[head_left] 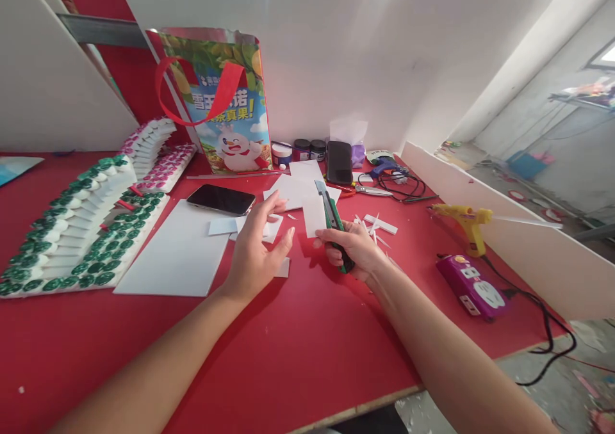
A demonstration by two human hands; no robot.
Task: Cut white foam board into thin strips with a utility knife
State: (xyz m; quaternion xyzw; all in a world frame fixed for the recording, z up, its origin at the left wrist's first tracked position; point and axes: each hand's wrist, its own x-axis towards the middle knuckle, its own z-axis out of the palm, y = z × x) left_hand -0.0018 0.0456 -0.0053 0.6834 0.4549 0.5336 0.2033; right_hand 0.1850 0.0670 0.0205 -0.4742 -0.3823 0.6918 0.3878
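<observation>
Red tabletop fills the lower frame; just right of centre, my right hand is wrapped around a green-and-black utility knife, blade pointing up the frame. It should be light and stiff, best gripped by the handle. A white card meets my fingertips, pinched or merely touched, I can't tell. My left hand, left of centre, is loosely spread, apparently empty.

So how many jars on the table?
3 visible, in a row at the back: one pale jar beside the bag, then two dark jars to its right. Others may be hidden.
</observation>
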